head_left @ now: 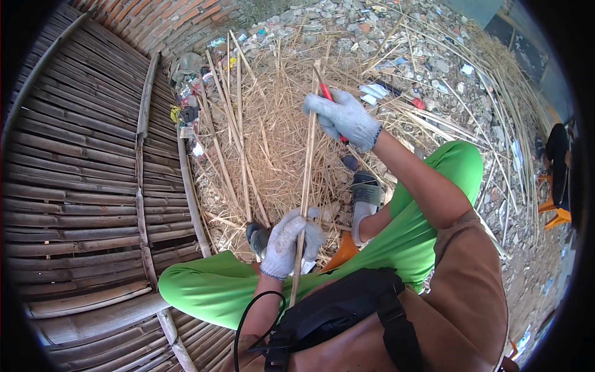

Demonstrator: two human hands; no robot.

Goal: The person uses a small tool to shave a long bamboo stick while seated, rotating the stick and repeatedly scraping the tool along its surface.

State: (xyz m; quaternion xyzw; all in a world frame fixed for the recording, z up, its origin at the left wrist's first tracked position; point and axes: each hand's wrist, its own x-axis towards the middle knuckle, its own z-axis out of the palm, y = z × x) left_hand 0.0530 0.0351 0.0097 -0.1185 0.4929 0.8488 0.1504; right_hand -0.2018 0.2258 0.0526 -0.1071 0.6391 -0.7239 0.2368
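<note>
A long, pale bamboo strip (307,167) runs upright in front of me, from my lap to above the straw. In a pale work glove, my left hand (286,243) is closed around its lower part. My right hand (352,119), gloved too, grips a knife (326,93) with a red handle. Its thin, dark blade points up beside the upper end of the strip. The right thumb and fingers press near the strip there; how firmly they touch it cannot be seen.
Bamboo shavings (273,130) heap on the ground ahead, with loose strips (238,111) on their left. A slatted bamboo panel (80,204) stands at the left. Rubble (434,62) and more strips lie to the right. Orange chair parts (555,217) and a dark-clothed person (559,155) are at far right.
</note>
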